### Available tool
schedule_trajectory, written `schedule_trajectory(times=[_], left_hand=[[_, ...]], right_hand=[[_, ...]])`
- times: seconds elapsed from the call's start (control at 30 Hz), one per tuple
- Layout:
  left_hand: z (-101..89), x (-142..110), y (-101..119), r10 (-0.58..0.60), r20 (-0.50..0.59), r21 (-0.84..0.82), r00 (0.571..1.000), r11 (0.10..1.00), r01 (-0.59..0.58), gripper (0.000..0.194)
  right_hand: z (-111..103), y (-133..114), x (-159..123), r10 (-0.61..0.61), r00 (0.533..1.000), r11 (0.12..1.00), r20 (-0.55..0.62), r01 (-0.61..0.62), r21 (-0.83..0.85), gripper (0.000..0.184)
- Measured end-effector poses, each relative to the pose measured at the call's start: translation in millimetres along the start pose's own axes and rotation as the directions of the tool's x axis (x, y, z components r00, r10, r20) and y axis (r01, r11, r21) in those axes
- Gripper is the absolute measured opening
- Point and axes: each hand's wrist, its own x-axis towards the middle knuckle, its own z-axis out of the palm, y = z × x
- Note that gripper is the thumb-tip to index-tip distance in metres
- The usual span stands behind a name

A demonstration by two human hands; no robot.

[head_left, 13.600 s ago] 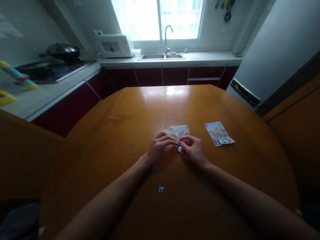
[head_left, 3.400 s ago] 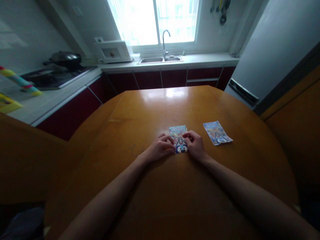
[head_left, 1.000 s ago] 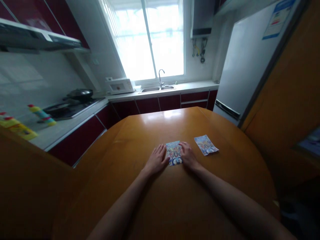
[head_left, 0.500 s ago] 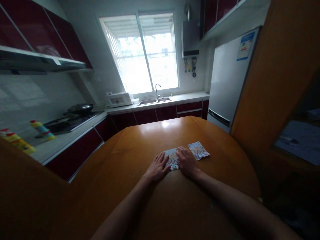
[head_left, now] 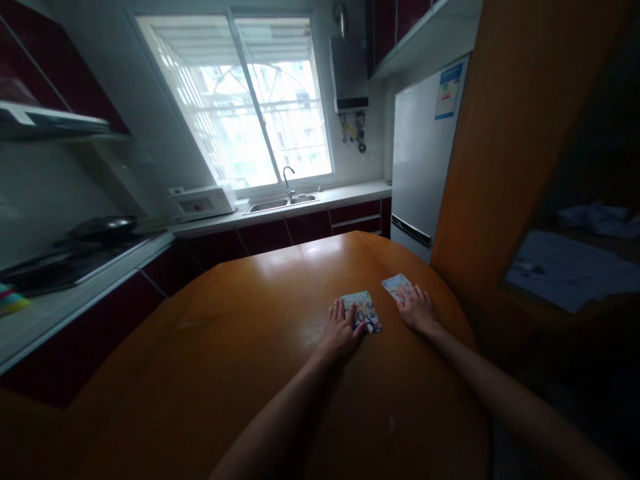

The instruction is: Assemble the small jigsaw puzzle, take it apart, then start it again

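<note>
The wooden table [head_left: 250,320] is lit by a window [head_left: 290,113] ahead; a printed picture [head_left: 366,312] is partly covered by the flattened left hand [head_left: 343,331], a sheet [head_left: 394,282] rightward by the outspread right hand [head_left: 418,311].

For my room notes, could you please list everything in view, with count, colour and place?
Table: 1, brown, centre
Card: 1, multicoloured, on table
Sheet: 1, pale blue, right of card
Counter: 1, pale, back and left
Sink: 1, silver, in counter
Tap: 1, silver, at sink
Microwave: 1, white, left of sink
Stove: 1, black, left
Pan: 1+, dark, on stove
Hood: 1, dark, above stove
Cut-off item: 1, multicoloured, left edge
Window: 1, bright, back
Heater: 1, grey, right of window
Cabinets: several, dark red, high and low
Fridge: 1, silver, right
Label: 1, bluish, on fridge
Cloth or paper: some, whitish, far right
Forearms: 2, bare, over table
Left hand: 1, bare, on card
Right hand: 1, bare, over sheet
</note>
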Motion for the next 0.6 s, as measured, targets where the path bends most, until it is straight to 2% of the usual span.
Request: schedule_trajectory(times=[0.17, 0.3, 0.4, 0.47, 0.53, 0.6], left_hand=[[20.7, 37, 48, -0.098, -0.067, -0.027, 0.993, 0.995, 0.097, 0.086], [27.5, 55, 59, -0.164, -0.121, -0.100, 0.979, 0.983, 0.152, 0.086], [22.7, 57, 47, -0.228, -0.201, -0.164, 0.953, 0.967, 0.196, 0.076], [15.9, 50, 30, -0.223, -0.217, -0.161, 0.950, 0.968, 0.190, 0.067], [8.2, 37, 10, -0.196, -0.222, -0.141, 0.955, 0.976, 0.167, 0.065], [0.8, 18, -13, -0.175, -0.223, -0.116, 0.959, 0.982, 0.152, 0.064]], right_hand=[[0, 16, 16, 0.063, 0.997, 0.998, -0.053, -0.063, -0.006, 0.057], [-6, 16, 22, 0.086, 0.995, 0.996, -0.055, -0.084, 0.025, 0.055], [-13, 17, 20, 0.090, 0.990, 0.995, -0.105, -0.086, 0.044, 0.054], [-17, 17, 16, 0.083, 0.981, 0.996, -0.176, -0.074, 0.058, 0.053], [-21, 14, 8, 0.047, 0.966, 0.998, -0.254, -0.035, 0.050, 0.052], [-23, 5, -3, -0.044, 0.955, 0.998, -0.294, 0.054, 0.027, 0.051]])
